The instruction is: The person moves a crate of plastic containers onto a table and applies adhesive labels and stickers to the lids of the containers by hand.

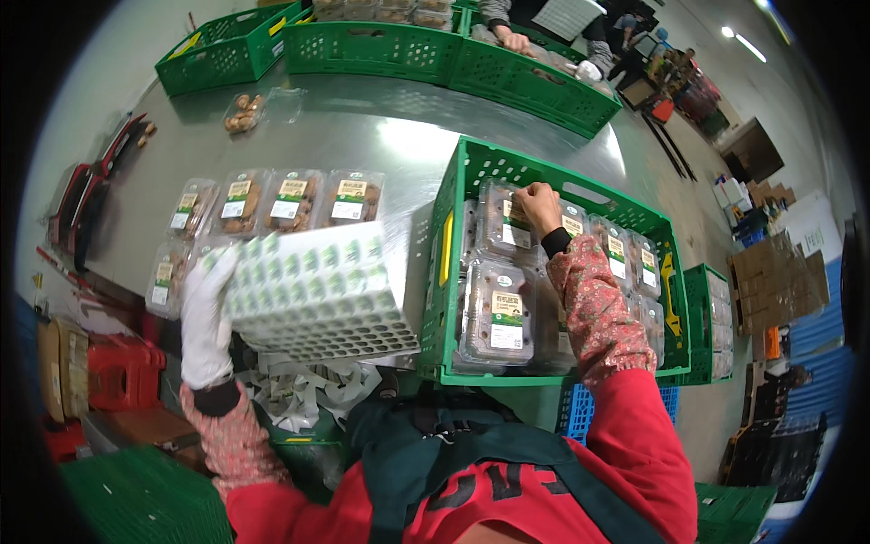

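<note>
My left hand point(209, 316), in a white glove, grips the left edge of a sheet of small green-and-white stickers point(319, 292). Inside a green plastic crate point(564, 178), several clear plastic clamshell boxes point(499, 313) of food stand in rows, with printed labels on their lids. My bare right hand point(540, 207) reaches into this crate, its fingertips down on the label of an upper-left clamshell box point(499, 228); whether they hold anything is hidden. Left of the crate, more labelled clamshell boxes point(293, 200) of brown produce lie on the metal table point(340, 139), some partly behind the sheet.
Green crates point(374, 51) line the table's far side. A co-worker's hands point(516, 42) are over the right one. An open clamshell of mushrooms point(243, 114) lies at the back left. Crumpled backing strips point(306, 394) hang below the near edge. Another filled crate point(697, 326) stands at right.
</note>
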The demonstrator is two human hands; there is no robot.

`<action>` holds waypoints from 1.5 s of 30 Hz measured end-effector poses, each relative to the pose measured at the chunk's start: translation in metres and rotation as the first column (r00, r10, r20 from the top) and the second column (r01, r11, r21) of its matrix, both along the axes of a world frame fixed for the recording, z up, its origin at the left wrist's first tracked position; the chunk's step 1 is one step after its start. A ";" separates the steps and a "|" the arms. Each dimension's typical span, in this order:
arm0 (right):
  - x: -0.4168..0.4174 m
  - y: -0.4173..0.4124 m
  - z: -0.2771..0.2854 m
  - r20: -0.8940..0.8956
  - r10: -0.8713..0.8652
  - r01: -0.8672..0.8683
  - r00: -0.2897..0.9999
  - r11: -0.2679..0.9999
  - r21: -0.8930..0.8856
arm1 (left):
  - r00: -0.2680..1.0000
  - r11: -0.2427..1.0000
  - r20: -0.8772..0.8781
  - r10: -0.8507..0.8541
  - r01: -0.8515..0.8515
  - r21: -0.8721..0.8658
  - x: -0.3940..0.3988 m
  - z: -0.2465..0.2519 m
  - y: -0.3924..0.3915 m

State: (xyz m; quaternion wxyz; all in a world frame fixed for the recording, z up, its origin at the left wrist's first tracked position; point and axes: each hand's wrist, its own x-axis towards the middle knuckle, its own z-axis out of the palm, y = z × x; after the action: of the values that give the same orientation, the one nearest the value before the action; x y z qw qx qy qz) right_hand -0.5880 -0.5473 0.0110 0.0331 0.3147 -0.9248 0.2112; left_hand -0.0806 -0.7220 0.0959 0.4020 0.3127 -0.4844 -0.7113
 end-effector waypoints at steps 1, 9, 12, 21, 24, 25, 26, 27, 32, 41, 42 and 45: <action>0.014 -0.005 -0.007 -0.107 0.059 -0.059 0.993 0.998 0.009 | 1.000 0.999 0.008 -0.026 0.026 -0.022 -0.007 -0.002 -0.004; 0.005 0.026 0.018 -0.002 0.260 -0.259 0.966 0.959 -0.117 | 0.947 0.959 0.155 -0.282 0.275 0.062 -0.078 -0.043 -0.029; 0.015 0.053 0.031 0.199 0.402 -0.323 0.894 0.885 -0.335 | 0.955 0.948 0.071 -0.287 0.294 -0.125 -0.100 -0.058 -0.045; 0.270 0.061 0.192 0.073 0.997 -0.582 -0.040 0.037 -0.812 | 0.972 0.925 0.049 0.229 -0.202 -0.323 -0.035 -0.056 -0.043; 0.290 0.039 0.204 0.087 0.925 -0.567 -0.370 -0.151 -0.809 | 0.822 0.837 0.188 0.537 -0.490 -0.245 0.040 -0.076 0.005; 0.301 0.048 0.207 0.153 0.923 -0.501 -0.353 -0.049 -0.864 | 0.770 0.794 0.207 0.604 -0.560 -0.236 0.060 -0.099 0.020; 0.313 0.059 0.212 0.208 0.921 -0.428 -0.329 0.051 -0.902 | 0.764 0.778 0.166 0.624 -0.626 -0.042 0.079 -0.129 0.029; 0.315 0.056 0.207 0.138 0.917 -0.417 -0.374 -0.033 -0.908 | 0.744 0.729 0.138 0.654 -0.668 0.147 0.098 -0.163 0.039; 0.324 0.038 0.176 0.022 0.823 -0.343 -0.567 -0.212 -0.915 | 0.804 0.772 0.277 0.526 -0.588 0.243 0.125 -0.278 0.108; 0.325 0.029 0.173 0.023 0.767 -0.327 -0.641 -0.246 -0.913 | 0.756 0.796 0.357 0.548 -0.602 0.053 0.099 -0.274 0.026; 0.323 0.028 0.173 0.010 0.773 -0.319 -0.634 -0.250 -0.914 | 0.774 0.820 0.361 0.520 -0.571 0.045 0.102 -0.274 0.017; 0.313 0.040 0.182 -0.052 0.849 -0.327 -0.527 -0.259 -0.909 | 0.823 0.931 0.435 0.365 -0.332 -0.153 0.136 -0.282 -0.009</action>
State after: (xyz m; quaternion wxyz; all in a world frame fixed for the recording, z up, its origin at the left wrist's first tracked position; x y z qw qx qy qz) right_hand -0.2746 -0.5068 0.1928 -0.4820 0.7035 -0.0889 0.5146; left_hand 0.0551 -0.7307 -0.1857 0.4109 0.5398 -0.5243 -0.5147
